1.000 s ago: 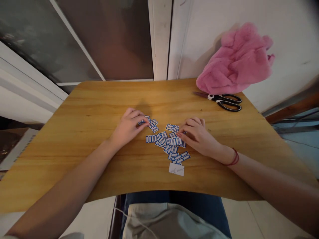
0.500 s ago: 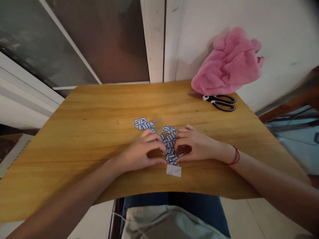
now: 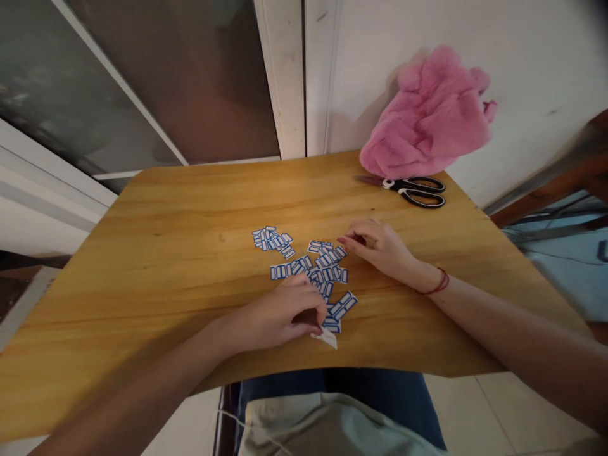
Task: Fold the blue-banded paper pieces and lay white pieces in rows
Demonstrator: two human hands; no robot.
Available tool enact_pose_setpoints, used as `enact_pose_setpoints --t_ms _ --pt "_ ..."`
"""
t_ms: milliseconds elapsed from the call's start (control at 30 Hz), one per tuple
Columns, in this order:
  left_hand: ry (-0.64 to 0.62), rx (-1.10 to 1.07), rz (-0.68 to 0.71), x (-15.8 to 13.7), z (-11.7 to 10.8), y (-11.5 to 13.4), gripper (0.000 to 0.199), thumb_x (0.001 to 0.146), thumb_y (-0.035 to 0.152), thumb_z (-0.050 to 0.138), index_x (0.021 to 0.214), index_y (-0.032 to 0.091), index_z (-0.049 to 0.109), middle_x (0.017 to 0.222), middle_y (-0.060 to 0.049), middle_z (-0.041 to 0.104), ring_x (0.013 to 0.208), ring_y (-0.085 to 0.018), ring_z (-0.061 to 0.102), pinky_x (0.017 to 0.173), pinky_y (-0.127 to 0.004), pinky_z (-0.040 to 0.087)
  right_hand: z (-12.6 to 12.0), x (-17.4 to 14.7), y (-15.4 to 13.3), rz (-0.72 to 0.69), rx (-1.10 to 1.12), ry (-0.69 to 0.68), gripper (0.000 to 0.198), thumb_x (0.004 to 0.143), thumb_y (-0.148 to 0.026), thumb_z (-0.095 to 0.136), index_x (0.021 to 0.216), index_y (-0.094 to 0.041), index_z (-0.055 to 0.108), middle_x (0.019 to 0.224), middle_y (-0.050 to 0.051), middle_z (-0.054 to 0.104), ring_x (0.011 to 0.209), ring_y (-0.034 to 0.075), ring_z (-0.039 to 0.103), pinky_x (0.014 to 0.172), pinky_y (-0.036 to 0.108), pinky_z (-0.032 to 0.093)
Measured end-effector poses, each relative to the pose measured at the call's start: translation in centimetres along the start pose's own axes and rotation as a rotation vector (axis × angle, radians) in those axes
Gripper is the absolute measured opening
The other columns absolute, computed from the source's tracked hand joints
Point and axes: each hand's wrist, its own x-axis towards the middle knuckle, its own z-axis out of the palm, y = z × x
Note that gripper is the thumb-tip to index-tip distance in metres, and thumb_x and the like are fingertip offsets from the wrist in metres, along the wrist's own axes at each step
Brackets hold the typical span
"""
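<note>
My left hand [image 3: 287, 310] is closed in a pinch on a small white paper slip [image 3: 327, 338], which is tilted and bent at the near end of the pile. Several white sticker labels with blue borders [image 3: 327, 275] lie overlapping on the table, partly hidden beneath my left fingers. To the right of the pile's far end is my right hand [image 3: 380, 248]. Its fingers are curled and thumb and forefinger come together beside the labels; whether anything is between them is too small to make out. A smaller cluster of labels [image 3: 273, 239] lies beyond my left hand.
The wooden table [image 3: 190, 215] has black-handled scissors [image 3: 408, 189] at its far right. A pink fluffy cloth [image 3: 427, 120] sits behind them against the white wall [image 3: 532, 76]. Glass door panels [image 3: 204, 76] stand beyond the far left edge.
My left hand has come nearer and pinched the white slip, which is now lifted at an angle. My right hand has moved away to the pile's far right. The labels are more spread out.
</note>
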Motion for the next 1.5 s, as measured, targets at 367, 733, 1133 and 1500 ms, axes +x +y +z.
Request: enact_pose_setpoints --t_ms 367,733,1133,1500 --pt "0.553 0.566 -0.092 -0.8 -3.1 -4.2 0.017 0.091 0.025 0.049 0.092 0.021 0.066 0.092 -0.004 0.069 0.089 -0.019 0.059 0.084 -0.035 0.045 0.3 -0.1 0.2 0.074 0.019 0.043 0.022 0.088 -0.034 0.053 0.077 -0.017 0.063 0.072 0.003 0.065 0.066 0.014 0.054 0.065 0.029 0.041" --pt "0.310 0.562 -0.269 0.0 -1.1 -4.5 0.065 0.092 0.049 0.036 0.147 0.016 0.022 0.154 -0.013 0.023 0.144 -0.029 0.012 0.114 -0.051 0.018 2.5 -1.7 -1.8 -0.336 -0.352 -0.273 0.061 0.093 -0.047 0.040 0.145 -0.017 0.030 0.149 0.013 0.034 0.140 0.025 0.024 0.112 0.056 0.017" --pt "0.174 0.603 -0.253 -0.2 -0.6 -3.8 0.074 0.089 0.059 0.034 0.150 0.024 0.011 0.158 -0.011 0.008 0.145 -0.029 0.004 0.114 -0.056 0.010 0.9 -0.2 2.1 -0.011 -0.537 -0.127 0.063 0.096 -0.047 0.027 0.149 -0.015 0.018 0.152 0.014 0.024 0.143 0.027 0.017 0.111 0.063 0.006" --pt "0.259 0.567 -0.221 -0.1 -0.8 -3.6 0.063 0.091 0.050 0.039 0.148 0.030 0.021 0.157 -0.008 0.013 0.144 -0.029 0.008 0.115 -0.054 0.015 1.1 -0.3 1.2 -0.036 -0.417 -0.146 0.067 0.093 -0.051 0.036 0.149 -0.018 0.020 0.152 0.012 0.024 0.142 0.027 0.020 0.111 0.063 0.008"
